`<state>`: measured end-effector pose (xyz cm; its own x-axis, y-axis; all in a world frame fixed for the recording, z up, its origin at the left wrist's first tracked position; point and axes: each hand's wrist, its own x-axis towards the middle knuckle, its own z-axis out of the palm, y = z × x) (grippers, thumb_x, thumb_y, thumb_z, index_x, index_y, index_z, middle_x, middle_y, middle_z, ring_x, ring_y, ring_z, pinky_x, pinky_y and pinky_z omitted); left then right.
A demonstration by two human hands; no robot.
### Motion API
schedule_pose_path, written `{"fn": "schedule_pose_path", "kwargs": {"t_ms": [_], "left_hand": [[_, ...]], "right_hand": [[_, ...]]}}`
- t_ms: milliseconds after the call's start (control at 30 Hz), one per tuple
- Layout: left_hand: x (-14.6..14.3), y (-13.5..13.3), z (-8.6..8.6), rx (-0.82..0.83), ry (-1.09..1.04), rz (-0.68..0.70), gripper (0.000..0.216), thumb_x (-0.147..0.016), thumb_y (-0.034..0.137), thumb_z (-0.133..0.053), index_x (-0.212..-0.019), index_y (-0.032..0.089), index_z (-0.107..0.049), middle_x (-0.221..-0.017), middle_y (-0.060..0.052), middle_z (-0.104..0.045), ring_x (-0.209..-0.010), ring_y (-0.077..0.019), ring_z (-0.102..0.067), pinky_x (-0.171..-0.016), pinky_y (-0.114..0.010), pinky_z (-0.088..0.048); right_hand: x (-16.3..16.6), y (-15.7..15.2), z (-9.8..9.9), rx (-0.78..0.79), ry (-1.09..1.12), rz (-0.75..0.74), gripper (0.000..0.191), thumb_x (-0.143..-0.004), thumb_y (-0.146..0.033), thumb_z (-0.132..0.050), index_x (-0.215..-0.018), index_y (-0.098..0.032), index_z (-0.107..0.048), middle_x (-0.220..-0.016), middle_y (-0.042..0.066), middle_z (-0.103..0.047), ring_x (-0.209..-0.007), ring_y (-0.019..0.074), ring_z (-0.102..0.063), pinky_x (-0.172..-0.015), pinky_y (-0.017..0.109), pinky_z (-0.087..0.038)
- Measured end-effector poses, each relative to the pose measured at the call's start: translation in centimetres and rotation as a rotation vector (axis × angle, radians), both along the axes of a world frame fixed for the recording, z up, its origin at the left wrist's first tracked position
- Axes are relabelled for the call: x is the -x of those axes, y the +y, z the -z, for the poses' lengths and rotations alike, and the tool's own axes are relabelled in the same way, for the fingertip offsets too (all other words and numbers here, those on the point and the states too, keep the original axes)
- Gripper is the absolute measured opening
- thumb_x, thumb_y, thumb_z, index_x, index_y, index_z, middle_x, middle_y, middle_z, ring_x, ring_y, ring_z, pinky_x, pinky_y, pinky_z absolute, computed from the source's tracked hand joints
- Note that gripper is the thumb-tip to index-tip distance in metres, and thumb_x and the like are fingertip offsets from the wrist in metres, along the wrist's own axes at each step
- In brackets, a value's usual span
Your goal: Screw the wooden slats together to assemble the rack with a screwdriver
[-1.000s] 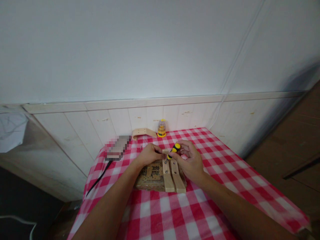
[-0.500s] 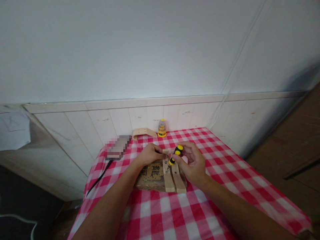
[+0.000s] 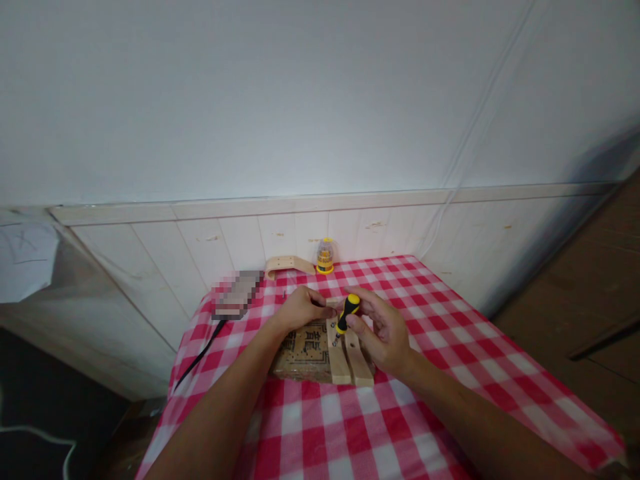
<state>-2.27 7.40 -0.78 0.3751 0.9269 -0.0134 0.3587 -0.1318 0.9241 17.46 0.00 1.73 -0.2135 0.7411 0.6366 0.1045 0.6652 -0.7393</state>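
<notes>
A flat wooden board (image 3: 303, 352) with printed characters lies on the red-and-white checked tablecloth (image 3: 350, 427). Two pale wooden slats (image 3: 349, 360) lie across its right side. My right hand (image 3: 381, 331) is closed around a small black-and-yellow screwdriver (image 3: 346, 315), whose tip points down at the left slat. My left hand (image 3: 300, 307) rests curled at the far end of the slats, fingers pinched there; whatever it holds is hidden.
At the back of the table stand a yellow-capped clear jar of bits (image 3: 325, 257), a curved wooden piece (image 3: 289, 265) and a blurred grey object (image 3: 234, 298) with a black cable (image 3: 197, 357) hanging off the left edge. A panelled wall runs close behind.
The screwdriver has swung more upright and shifted slightly left, its tip lowered onto the left slat. My left hand has stayed in place.
</notes>
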Motion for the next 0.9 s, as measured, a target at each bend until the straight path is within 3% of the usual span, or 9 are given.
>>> {"fn": "schedule_pose_path", "kwargs": {"t_ms": [267, 667, 900], "left_hand": [[0.1, 0.0, 0.2, 0.000, -0.016, 0.014, 0.032, -0.067, 0.043, -0.076, -0.067, 0.011, -0.073, -0.054, 0.003, -0.053, -0.051, -0.0087, -0.040, -0.053, -0.024, -0.031], [0.0, 0.2, 0.2, 0.011, -0.030, 0.000, 0.034, -0.063, 0.044, -0.078, -0.071, 0.010, -0.076, -0.057, 0.000, -0.060, -0.052, -0.0107, -0.046, -0.052, -0.024, -0.033], [0.0, 0.2, 0.1, 0.023, -0.002, 0.002, 0.036, -0.064, 0.046, -0.077, -0.072, 0.011, -0.076, -0.058, 0.000, -0.060, -0.053, -0.0108, -0.046, -0.052, -0.024, -0.033]], "right_hand": [[0.5, 0.1, -0.2, -0.057, 0.038, 0.080, 0.032, -0.087, -0.024, -0.068, -0.117, -0.024, -0.061, -0.095, 0.006, -0.075, -0.079, 0.0197, -0.073, -0.071, 0.032, -0.060], [1.0, 0.2, -0.3, 0.041, 0.076, 0.154, 0.033, -0.076, -0.031, -0.080, -0.102, -0.025, -0.060, -0.077, 0.001, -0.068, -0.067, 0.0182, -0.067, -0.060, 0.030, -0.056], [1.1, 0.2, -0.1, 0.017, 0.090, 0.191, 0.034, -0.073, -0.029, -0.083, -0.099, -0.025, -0.061, -0.073, -0.002, -0.065, -0.060, 0.0149, -0.062, -0.052, 0.025, -0.051]]}}
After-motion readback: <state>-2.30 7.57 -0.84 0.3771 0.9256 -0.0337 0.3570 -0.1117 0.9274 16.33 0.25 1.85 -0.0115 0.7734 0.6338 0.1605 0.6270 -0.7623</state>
